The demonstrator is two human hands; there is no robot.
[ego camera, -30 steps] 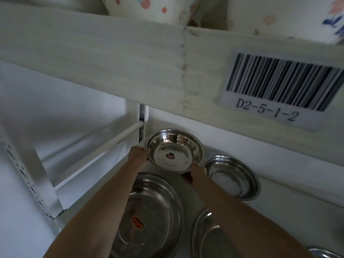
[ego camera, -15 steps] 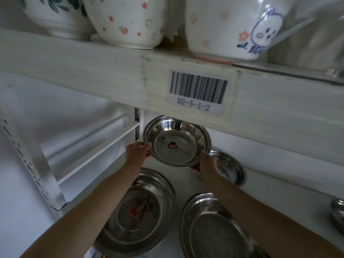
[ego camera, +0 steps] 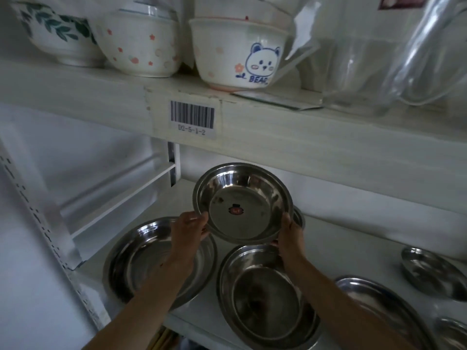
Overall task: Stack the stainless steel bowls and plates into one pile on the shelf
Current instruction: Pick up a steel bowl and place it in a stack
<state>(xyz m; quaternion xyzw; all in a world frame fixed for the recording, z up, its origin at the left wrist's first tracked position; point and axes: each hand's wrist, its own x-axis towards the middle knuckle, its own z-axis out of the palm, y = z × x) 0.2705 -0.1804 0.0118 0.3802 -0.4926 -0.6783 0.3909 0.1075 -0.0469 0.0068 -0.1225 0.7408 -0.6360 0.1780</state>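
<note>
Bowl (ego camera: 242, 204) now lifted clear of the shelf (ego camera: 353, 238), tilted toward the camera, above two plates. Left hand (ego camera: 189, 228) and right hand (ego camera: 290, 233) grip opposite rims. It has come forward from the back; stacking not yet begun.

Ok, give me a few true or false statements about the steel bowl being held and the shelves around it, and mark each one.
1. Both hands hold the steel bowl, the left hand and right hand at opposite rims. True.
2. The bowl rests on the shelf. False: it is lifted above it.
3. A bear bowl stands on the upper shelf. True.
4. A red sticker sits inside the held bowl. True.
5. The large plate below the left hand is ceramic. False: it is steel.
</note>
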